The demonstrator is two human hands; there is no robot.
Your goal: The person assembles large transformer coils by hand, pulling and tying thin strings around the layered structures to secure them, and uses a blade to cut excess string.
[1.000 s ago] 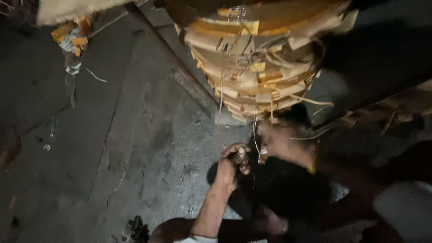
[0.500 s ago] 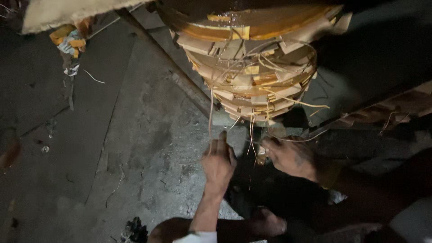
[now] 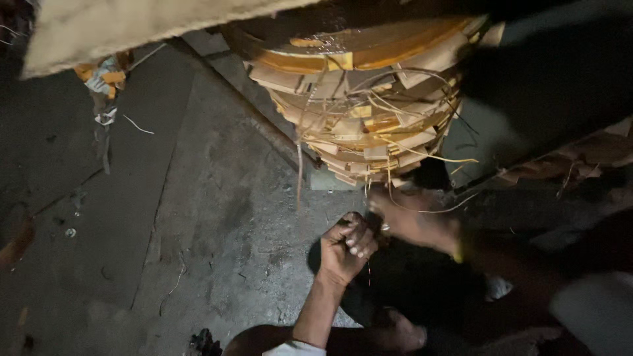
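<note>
Since the earlier frame, the left hand (image 3: 344, 249) has dropped from its raised, open reach under the bundle and curled into a fist lower down, while the right hand (image 3: 410, 219) has slid in closer until the two nearly meet. Above them hangs the round stacked bundle of yellow-brown woven bamboo strips (image 3: 361, 99), its layers lying flat one over another, so its long axis appears to run roughly up and down, with the narrower end pointing down toward the hands. Many thin pale loose strands (image 3: 422, 153) stick out of its lower edge and trail downward and to the right. The left hand's grip is closed tight, seemingly around one or more of these fine strands, though what lies inside the fist is hidden. The right hand is blurred, and whether its grip is closed cannot be told. Judging by the many ends hanging free, the tidying or binding of the bundle's lower edge seems only partly done. Below lies the grey cracked concrete floor (image 3: 198, 217), with small yellow scraps (image 3: 99, 76) near its upper left.
</note>
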